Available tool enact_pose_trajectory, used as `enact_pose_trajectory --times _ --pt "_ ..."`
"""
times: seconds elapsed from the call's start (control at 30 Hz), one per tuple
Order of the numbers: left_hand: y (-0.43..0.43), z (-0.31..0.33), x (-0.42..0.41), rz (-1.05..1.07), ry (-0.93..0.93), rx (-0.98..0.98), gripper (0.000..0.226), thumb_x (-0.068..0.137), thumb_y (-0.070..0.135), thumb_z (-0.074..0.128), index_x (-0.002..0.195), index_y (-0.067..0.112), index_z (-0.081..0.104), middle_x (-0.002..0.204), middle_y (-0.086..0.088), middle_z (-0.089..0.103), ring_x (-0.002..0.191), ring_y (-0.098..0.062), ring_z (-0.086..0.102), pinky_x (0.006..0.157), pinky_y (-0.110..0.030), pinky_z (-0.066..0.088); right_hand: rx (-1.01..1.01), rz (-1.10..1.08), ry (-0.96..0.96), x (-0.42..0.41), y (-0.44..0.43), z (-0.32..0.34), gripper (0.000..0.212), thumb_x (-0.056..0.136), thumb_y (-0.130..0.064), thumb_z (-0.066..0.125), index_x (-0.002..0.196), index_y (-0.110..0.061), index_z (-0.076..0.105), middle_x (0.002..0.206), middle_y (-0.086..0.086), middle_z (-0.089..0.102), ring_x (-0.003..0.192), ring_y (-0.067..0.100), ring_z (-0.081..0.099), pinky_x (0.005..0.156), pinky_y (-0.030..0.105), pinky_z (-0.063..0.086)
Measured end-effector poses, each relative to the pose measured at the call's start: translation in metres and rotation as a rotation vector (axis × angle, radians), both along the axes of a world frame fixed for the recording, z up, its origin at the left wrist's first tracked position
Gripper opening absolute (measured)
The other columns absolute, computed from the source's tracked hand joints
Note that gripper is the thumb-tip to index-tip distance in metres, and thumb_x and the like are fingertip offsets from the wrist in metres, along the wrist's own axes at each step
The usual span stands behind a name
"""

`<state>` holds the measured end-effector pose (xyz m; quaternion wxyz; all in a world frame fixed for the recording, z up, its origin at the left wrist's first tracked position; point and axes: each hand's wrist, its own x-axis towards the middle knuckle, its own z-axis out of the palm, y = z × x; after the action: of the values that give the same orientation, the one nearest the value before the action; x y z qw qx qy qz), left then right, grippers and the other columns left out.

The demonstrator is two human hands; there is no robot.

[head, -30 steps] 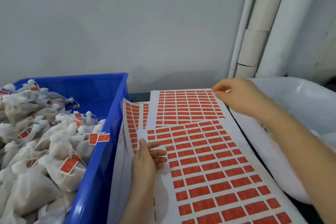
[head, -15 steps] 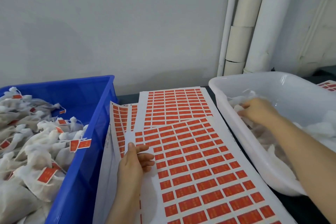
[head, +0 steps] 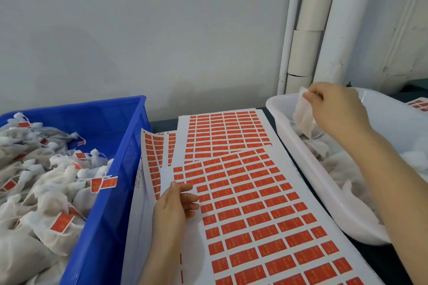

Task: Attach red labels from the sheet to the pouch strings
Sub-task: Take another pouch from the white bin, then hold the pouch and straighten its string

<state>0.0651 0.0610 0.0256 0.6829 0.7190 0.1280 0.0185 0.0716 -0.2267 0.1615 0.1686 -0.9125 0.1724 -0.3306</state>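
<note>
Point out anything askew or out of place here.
The top label sheet lies skewed across the sheet behind it, and a third sheet curls up against the blue crate. Nothing looks spilled or torn.

print on labels (head: 258,219) unreadable, blue bin (head: 111,215) and white tub (head: 324,192) cut off

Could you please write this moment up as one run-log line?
right hand: pinches white mesh pouch above white plastic tub | left hand: grips white sheet of red labels at its edge
</note>
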Motion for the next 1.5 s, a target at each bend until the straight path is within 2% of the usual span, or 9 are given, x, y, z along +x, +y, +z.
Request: enact_pose_trajectory --times 0.13,0.27,0.4,0.63,0.77,0.83,0.93,1.13,1.5 --pt "-0.004 0.005 -0.007 -0.016 -0.083 0.047 0.028 0.095 0.040 0.040 0.092 0.024 0.062 0.078 0.006 0.069 0.072 -0.015 0.067 0.054 -0.018 0.045 0.078 0.293 -0.234 -0.021 0.049 0.033 0.016 0.094 -0.031 0.050 0.085 -0.021 0.060 0.071 0.001 0.057 0.068 0.014 0.052 0.059 0.021 0.041" --pt "-0.007 0.019 -0.016 0.016 -0.223 0.030 0.041 0.078 0.057 0.037 0.093 0.029 0.062 0.086 0.017 0.067 0.080 -0.008 0.065 0.062 -0.016 0.045 0.261 0.606 -0.004 -0.033 0.104 0.020 0.011 0.092 -0.033 0.052 0.088 -0.032 0.061 0.073 -0.020 0.055 0.067 -0.015 0.050 0.052 0.003 0.037" --pt "-0.008 0.028 -0.024 0.056 -0.358 -0.005 0.041 0.081 0.062 0.029 0.102 0.041 0.057 0.094 0.036 0.063 0.092 0.008 0.061 0.062 -0.006 0.044 0.354 0.696 0.249 -0.030 0.149 -0.030 0.020 0.091 -0.038 0.052 0.106 -0.033 0.065 0.079 -0.027 0.051 0.068 -0.008 0.051 0.049 0.001 0.034" --pt "-0.017 0.021 -0.031 -0.277 -0.347 0.247 0.057 0.061 0.078 0.049 0.115 0.063 0.034 0.113 0.053 0.039 0.107 0.025 0.042 0.065 0.006 0.039 0.819 0.629 0.298 -0.023 0.163 -0.083 0.008 0.089 -0.036 0.057 0.089 -0.033 0.064 0.077 -0.013 0.065 0.068 0.002 0.064 0.053 0.010 0.047" --pt "-0.020 0.017 -0.028 -0.347 -0.307 0.390 0.068 0.073 0.045 0.074 0.116 0.066 0.025 0.111 0.052 0.030 0.102 0.016 0.045 0.077 -0.003 0.043 1.081 0.654 0.312 -0.022 0.155 -0.095 0.009 0.088 -0.036 0.059 0.088 -0.033 0.068 0.078 -0.014 0.070 0.074 0.004 0.068 0.065 0.021 0.056" --pt "-0.020 0.017 -0.030 -0.399 -0.309 0.429 0.079 0.076 0.041 0.073 0.117 0.073 0.014 0.109 0.060 0.022 0.103 0.019 0.040 0.083 -0.006 0.042 1.064 0.678 0.315 -0.018 0.150 -0.095 0.009 0.088 -0.036 0.059 0.088 -0.033 0.067 0.078 -0.016 0.070 0.075 0.003 0.068 0.067 0.021 0.056" --pt "-0.019 0.021 -0.035 -0.428 -0.236 0.278 0.071 0.070 0.064 0.063 0.109 0.085 0.008 0.109 0.066 0.020 0.100 0.028 0.038 0.065 0.006 0.038 0.944 0.750 0.313 -0.012 0.142 -0.089 0.010 0.089 -0.036 0.057 0.083 -0.038 0.064 0.077 -0.028 0.065 0.075 -0.008 0.063 0.060 0.011 0.050" --pt "-0.013 0.013 -0.021 -0.147 -0.252 0.209 0.022 0.077 0.036 0.072 0.092 0.044 0.059 0.088 0.036 0.062 0.090 0.007 0.060 0.054 0.001 0.042 0.668 0.791 0.290 -0.005 0.140 -0.083 0.008 0.087 -0.043 0.056 0.083 -0.050 0.058 0.082 -0.037 0.058 0.082 -0.014 0.056 0.057 0.003 0.041" --pt "-0.013 0.017 -0.021 -0.047 -0.208 0.026 0.023 0.080 0.043 0.059 0.100 0.032 0.055 0.088 0.023 0.064 0.083 0.020 0.056 0.048 -0.003 0.043 0.698 0.760 0.251 -0.017 0.123 -0.093 0.007 0.082 -0.041 0.061 0.077 -0.047 0.061 0.079 -0.038 0.061 0.077 -0.016 0.058 0.056 0.003 0.044"
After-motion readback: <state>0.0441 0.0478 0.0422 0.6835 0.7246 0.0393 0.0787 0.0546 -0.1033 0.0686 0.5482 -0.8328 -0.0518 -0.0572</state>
